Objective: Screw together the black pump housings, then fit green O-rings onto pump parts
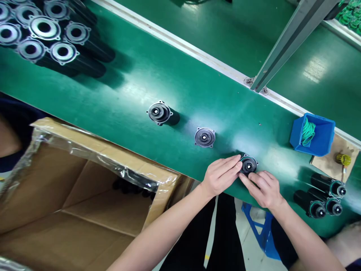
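A black cylindrical housing (248, 165) with an eared metal flange stands at the near edge of the green table. A bit of green ring shows along its left rim. My left hand (221, 176) has its fingers closed together against the left side of that rim. At the front right of the rim, the thumb and bent fingers of my right hand (265, 188) grip it from the other side. My fingertips hide part of the flange and the ring. To the left are a similar flanged housing (205, 137) and another black housing (160, 112).
A blue bin (313, 133) holds green rings (308, 131). Beyond it, a yellow pot (343, 159) with a brush sits on cardboard. Several housings with green rings (317, 209) lie at right; more housings (44, 28) stand far left. An open carton (113, 145) adjoins the table; a metal post (282, 49) rises behind.
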Motion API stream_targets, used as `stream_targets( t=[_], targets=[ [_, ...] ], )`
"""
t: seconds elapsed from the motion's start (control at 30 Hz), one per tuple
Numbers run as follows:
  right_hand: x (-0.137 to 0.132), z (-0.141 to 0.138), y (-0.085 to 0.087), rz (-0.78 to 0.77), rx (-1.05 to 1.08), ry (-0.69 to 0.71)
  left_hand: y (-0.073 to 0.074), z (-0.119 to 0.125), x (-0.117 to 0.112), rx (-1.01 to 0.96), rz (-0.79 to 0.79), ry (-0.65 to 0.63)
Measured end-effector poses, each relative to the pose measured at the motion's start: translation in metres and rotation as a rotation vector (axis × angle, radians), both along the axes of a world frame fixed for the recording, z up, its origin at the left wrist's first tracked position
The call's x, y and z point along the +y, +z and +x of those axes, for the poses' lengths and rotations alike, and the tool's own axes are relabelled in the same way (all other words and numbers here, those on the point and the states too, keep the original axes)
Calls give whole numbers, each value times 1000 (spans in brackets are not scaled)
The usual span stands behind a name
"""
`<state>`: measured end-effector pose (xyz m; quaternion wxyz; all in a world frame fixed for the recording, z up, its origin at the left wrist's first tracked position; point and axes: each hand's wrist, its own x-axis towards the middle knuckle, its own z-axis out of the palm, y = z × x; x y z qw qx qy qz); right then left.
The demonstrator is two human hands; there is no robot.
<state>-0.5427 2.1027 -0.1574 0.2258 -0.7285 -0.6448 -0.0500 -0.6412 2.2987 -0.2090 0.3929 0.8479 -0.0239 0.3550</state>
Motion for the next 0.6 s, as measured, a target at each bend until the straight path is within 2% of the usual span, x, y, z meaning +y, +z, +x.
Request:
stream_targets(
  t=[0.1,0.17,0.2,0.3,0.4,0.43,0.47,0.5,0.57,0.6],
  targets=[
    [-5,-10,3,36,51,-53,-4,-1,1,-25,-4,-7],
    [-11,-5,8,117,50,-205,-7,1,-6,-51,2,-11],
    [-16,5,12,151,38,-344,-8,3,-13,-52,3,-17],
    [-35,55,27,116,5,-828,5,6,-37,30,-5,-54],
    [-62,119,34,-156,17,-1074,34,1,-48,115,6,-154],
    [-71,137,32,-268,27,-1179,44,-2,-44,108,0,-136],
    [-79,153,27,-421,85,-1257,52,-6,-37,91,-11,-60],
    [-86,165,20,-561,160,-1309,58,-9,-27,73,-25,77],
    [-94,178,4,-645,239,-1285,61,-16,0,85,-69,428],
    [-96,180,-3,-645,251,-1277,59,-18,13,125,-107,562]
  ],
)
